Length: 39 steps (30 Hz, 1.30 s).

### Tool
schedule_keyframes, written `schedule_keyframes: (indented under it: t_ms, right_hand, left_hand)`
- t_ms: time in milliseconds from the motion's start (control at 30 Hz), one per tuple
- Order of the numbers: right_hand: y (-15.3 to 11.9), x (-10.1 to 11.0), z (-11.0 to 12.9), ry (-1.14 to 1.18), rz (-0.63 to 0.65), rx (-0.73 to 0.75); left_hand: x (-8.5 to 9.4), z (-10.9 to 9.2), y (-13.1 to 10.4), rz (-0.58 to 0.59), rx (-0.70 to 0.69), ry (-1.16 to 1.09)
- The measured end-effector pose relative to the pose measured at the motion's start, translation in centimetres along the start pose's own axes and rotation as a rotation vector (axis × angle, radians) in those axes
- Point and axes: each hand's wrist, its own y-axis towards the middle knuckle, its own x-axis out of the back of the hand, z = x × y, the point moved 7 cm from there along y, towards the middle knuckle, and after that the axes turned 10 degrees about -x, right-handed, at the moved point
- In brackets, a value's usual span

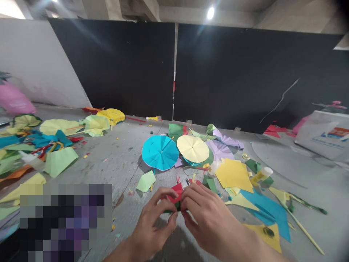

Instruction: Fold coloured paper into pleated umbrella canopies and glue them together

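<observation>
Between my hands is a small piece of dark green paper (pixel 171 208), pinched by the fingers of both. My left hand (pixel 152 225) curls around its left side, thumb below and fingers above. From the other side my right hand (pixel 203 211) grips it with bent fingers that cover much of it. Red paper (pixel 176 193) shows just behind my left fingertips; whether it is attached to the green piece I cannot tell. Beyond my hands stand a blue paper umbrella (pixel 160 153) and a pale yellow paper umbrella (pixel 193 149). Scissor tips (pixel 188 181) peek out past my right knuckles.
Yellow paper (pixel 234 174), blue paper (pixel 268 211) and a glue stick (pixel 261 176) lie on the right. Coloured paper scraps and scissors (pixel 56 146) crowd the left. A white bag (pixel 321 134) stands far right. Dark panels (pixel 122 65) rise behind the floor.
</observation>
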Motion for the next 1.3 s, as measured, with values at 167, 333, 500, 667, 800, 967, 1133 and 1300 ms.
schedule_keyframes:
  t_ms: [167, 333, 500, 667, 800, 967, 1133, 1300]
  right_hand:
    - [-0.4, 0.3, -0.1, -0.038, -0.030, 0.008]
    - [-0.7, 2.3, -1.0, 0.020, -0.002, -0.035]
    - [-0.7, 3.7, -1.9, 0.087, 0.015, -0.108]
    - [-0.8, 2.8, -2.6, 0.086, 0.053, -0.180]
    - [-0.8, 1.5, -2.4, 0.047, 0.087, -0.159]
    - [-0.8, 1.5, -2.3, 0.039, 0.031, -0.105]
    - [-1.0, 0.9, -1.3, 0.009, -0.037, -0.024]
    - [-0.9, -0.3, -0.4, -0.075, -0.062, 0.004]
  left_hand:
    - [-0.1, 0.1, -0.1, 0.038, 0.011, 0.029]
    - [0.3, 0.2, 0.1, 0.043, 0.021, 0.025]
    - [0.4, 0.4, 0.1, 0.079, 0.045, -0.009]
    - [0.0, 0.9, -0.1, 0.069, 0.084, -0.089]
    - [-0.6, 1.2, -0.3, 0.076, 0.089, -0.131]
    - [-0.4, 1.1, 0.1, 0.050, 0.085, -0.129]
    - [-0.2, 0.7, 0.3, 0.046, 0.041, -0.164]
    - [-0.8, 0.6, -0.1, 0.104, 0.003, -0.150]
